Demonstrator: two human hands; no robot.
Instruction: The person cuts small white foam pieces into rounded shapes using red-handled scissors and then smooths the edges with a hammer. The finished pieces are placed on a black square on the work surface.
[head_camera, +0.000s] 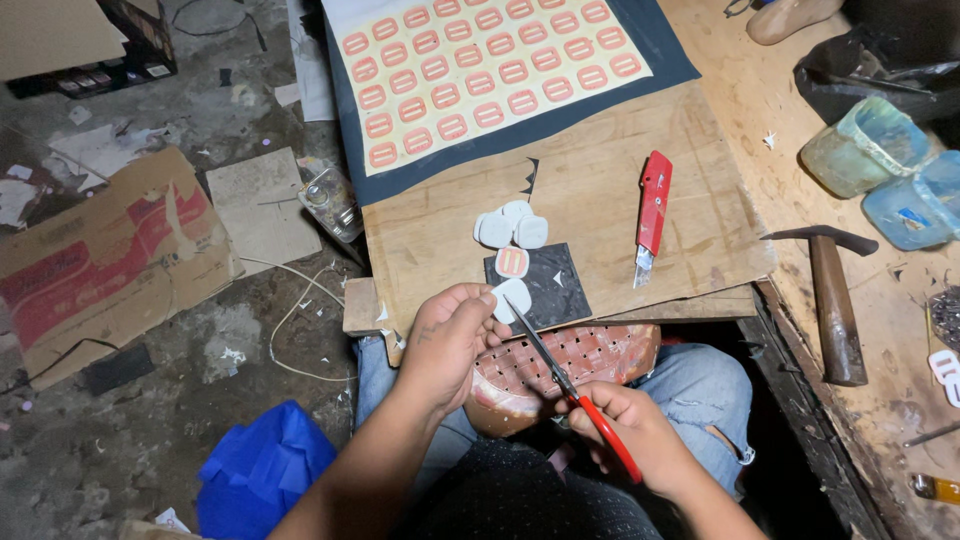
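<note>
Right now a small white rounded-square piece (514, 298) sits pinched in the left hand (447, 338), fingers closed on its lower-left edge, held just over the near edge of a wooden board (600, 210). Right hand (628, 432) is wrapped shut around red-handled scissors (572, 392); blades run up-left w/ the tip meeting the white piece. Whether blades are open or shut can't be told.

Just behind the piece, a dark square offcut (545, 285) lies on the board w/ one red-and-white label (511, 262) on its upper-left corner. Touching that, further back, a little pile of white cut pieces (511, 226). Right of the offcut, apart from it, a red utility knife (651, 214) lies blade toward the person. At the board's far end, a big dark sheet (560, 118) carries a pale sheet of red labels (480, 70) in rows.

Under the hands, on the lap, a rounded brownish object w/ a gridded, perforated face (575, 360); jeans at both sides.

Right side, the tabletop (880, 330) holds a hammer (833, 300) near its edge, & 2 bluish plastic tubs (890, 170) further back. Left, on the floor (150, 440): flattened cardboard (105, 260), blue plastic bag (262, 472).
</note>
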